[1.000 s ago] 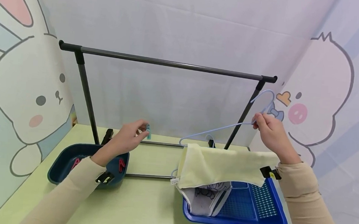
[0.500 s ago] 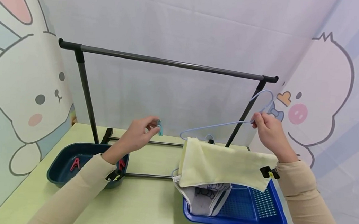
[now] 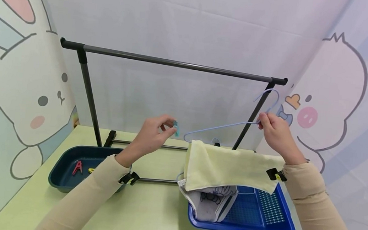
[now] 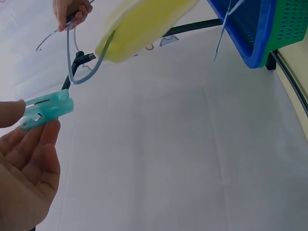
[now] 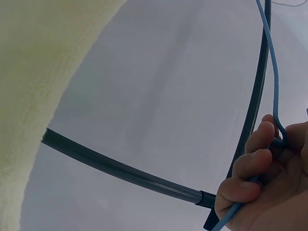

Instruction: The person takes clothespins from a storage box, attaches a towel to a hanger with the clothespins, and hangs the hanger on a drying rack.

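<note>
Pinching the peg [image 3: 176, 129] mid-frame is the left hand [image 3: 153, 134]; the right hand [image 3: 275, 134] grips the hanger [image 3: 220, 126], frame right. Cloth [image 3: 228, 169] looks limp, light; best lifted by the hanger

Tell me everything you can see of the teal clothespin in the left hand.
The clothespin looks like translucent teal plastic, with two slotted halves side by side. The left hand pinches one end between thumb and fingers; the other end sticks out free. It is held in midair, near-upright in the head view, just left of the hanger and yellow cloth, apart from both and clipped to nothing.
</note>
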Motion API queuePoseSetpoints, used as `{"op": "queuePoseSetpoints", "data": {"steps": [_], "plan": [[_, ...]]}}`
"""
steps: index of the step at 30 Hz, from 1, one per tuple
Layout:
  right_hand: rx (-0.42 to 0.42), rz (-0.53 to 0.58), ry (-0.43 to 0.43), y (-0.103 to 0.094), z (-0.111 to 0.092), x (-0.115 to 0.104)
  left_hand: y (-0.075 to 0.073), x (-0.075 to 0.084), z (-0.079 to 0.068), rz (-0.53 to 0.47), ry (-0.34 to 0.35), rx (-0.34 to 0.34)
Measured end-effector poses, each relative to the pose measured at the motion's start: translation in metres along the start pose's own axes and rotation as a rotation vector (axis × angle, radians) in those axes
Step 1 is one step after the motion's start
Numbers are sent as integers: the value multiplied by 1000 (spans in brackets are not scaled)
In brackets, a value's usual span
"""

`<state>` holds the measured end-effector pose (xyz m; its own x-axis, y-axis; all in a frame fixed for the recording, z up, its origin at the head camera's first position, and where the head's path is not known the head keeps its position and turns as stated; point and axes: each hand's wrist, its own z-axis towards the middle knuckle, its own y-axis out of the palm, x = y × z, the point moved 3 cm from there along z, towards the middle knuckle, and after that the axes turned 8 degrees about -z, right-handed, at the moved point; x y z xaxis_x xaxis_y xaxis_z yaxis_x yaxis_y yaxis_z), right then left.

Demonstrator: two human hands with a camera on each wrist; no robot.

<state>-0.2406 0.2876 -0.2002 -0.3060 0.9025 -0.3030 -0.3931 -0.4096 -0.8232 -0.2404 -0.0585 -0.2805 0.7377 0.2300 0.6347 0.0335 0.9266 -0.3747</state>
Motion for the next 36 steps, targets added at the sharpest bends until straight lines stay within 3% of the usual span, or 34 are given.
{"op": "queuePoseSetpoints", "data": {"steps": [8, 22, 29, 36], "plan": [[-14, 4, 46, -1, 0, -3, 21, 13, 7, -44, 116, 28], [12, -16, 3, 2, 1, -5, 60, 20, 12, 101, 201, 54], [8, -14, 0, 3, 0, -6, 69, 19, 14, 150, 167, 47], [-3, -18, 11, 0, -1, -8, 68, 18, 15, 158, 115, 22]]}}
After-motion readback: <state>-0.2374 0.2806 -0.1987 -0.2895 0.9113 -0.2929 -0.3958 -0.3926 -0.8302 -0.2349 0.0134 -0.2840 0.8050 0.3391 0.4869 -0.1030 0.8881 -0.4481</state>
